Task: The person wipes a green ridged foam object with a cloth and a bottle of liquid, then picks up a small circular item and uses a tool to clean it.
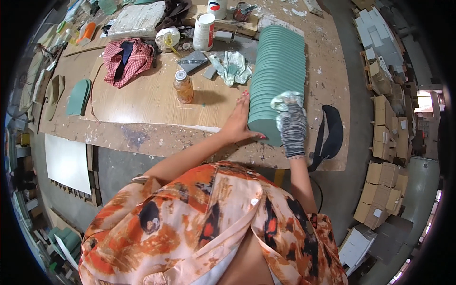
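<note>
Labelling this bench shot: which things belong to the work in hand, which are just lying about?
In hand:
- row of green pieces
- left hand, bare, against the row
- right hand, gloved, at its other side
- pale rag under the glove

Apparently lying about:
- red checked cloth
- black strapped item
- amber bottle (possibly used)

Workshop with a paint-spattered wooden workbench (114,134); white tubs (204,32) and a stained pot (242,13) stand near its far edge, and stacked cardboard boxes (382,183) line the grey floor (359,111) beyond its right edge.
</note>
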Available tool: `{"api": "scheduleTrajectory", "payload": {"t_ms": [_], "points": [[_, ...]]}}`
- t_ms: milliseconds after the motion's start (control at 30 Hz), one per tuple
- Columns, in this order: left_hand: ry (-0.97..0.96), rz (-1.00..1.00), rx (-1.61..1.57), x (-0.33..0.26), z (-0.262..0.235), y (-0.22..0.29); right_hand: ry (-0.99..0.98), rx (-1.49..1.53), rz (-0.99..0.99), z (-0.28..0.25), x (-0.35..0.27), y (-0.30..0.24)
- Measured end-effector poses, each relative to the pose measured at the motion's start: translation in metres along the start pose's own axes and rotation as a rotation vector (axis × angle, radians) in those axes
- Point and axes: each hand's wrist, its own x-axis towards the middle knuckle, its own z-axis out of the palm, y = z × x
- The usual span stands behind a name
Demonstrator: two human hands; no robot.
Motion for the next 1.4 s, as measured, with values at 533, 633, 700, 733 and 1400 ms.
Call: {"api": "scheduleTrajectory", "payload": {"t_ms": [533,633,700,733,1400], "points": [[-0.068,-0.061,-0.109,-0.002,0.005,0.0,0.028,0.747,0.3,0.001,-0.019,0.028],[-0.088,-0.056,-0.127,-0.002,0.003,0.001,-0.021,-0.087,0.216,-0.004,-0.014,0.009],[-0.103,-0.036,-0.118,-0.002,0.004,0.0,0.017,-0.083,0.077,0.011,-0.011,-0.013],[-0.1,-0.037,-0.13,-0.004,0.007,-0.005,-0.016,-0.077,0.019,0.015,-0.003,-0.034],[-0.165,-0.046,-0.207,0.011,0.001,0.002,0.182,-0.406,-0.372,-0.033,0.032,0.116]]}}
